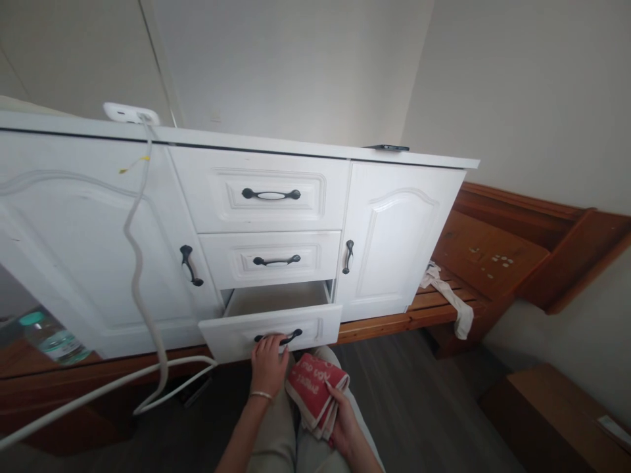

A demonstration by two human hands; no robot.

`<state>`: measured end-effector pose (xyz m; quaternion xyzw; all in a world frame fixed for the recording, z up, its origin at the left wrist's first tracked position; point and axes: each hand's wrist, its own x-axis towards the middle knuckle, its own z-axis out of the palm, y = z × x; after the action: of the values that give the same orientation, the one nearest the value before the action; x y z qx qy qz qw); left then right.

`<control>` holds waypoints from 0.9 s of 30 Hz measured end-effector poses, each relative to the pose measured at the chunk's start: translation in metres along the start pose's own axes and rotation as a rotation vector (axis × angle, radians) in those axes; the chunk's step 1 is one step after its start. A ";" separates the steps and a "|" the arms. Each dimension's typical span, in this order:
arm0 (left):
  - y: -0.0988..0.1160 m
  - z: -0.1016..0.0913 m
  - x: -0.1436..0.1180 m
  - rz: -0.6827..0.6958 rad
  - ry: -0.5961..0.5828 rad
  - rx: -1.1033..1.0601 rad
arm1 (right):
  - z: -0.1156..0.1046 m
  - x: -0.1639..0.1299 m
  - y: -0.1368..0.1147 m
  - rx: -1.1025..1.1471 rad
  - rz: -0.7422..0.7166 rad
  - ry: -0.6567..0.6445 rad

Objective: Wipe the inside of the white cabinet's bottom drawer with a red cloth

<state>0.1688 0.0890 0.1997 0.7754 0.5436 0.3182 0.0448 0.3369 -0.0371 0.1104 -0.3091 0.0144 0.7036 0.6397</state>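
A white sideboard [394, 223] stands before me with three drawers in its middle. The bottom drawer [231, 336] is pulled partly out. My left hand [269, 361] grips its black handle [290, 337]; a thin bracelet sits on that wrist. My right hand [345, 424] holds a folded red cloth [315, 387] with white lettering, low over my lap. The two upper drawers are shut.
White cables [140, 276] hang from a power strip [129, 112] on the cabinet top and trail across the floor. A plastic water bottle [52, 338] lies at the left. A wooden bench [473, 263] with a white rag [451, 299] stands to the right, a wooden box [557, 414] nearer.
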 end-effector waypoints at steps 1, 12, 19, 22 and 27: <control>0.000 -0.003 -0.014 0.012 0.001 -0.005 | 0.001 -0.001 0.000 -0.001 -0.004 0.003; 0.002 -0.027 -0.107 0.142 0.059 0.018 | 0.020 -0.041 0.014 -0.088 -0.034 -0.022; 0.014 -0.046 -0.114 0.052 -0.008 -0.212 | 0.019 -0.052 0.016 -0.101 -0.005 -0.026; -0.007 -0.056 -0.123 -0.141 0.108 -0.342 | 0.027 -0.065 0.013 -0.151 0.065 -0.022; -0.109 -0.048 -0.162 -0.536 0.157 -0.208 | 0.054 -0.103 0.001 -0.231 0.087 -0.086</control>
<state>0.0208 -0.0210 0.1206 0.5684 0.6952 0.4081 0.1644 0.3128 -0.1063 0.2007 -0.3492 -0.0809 0.7402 0.5689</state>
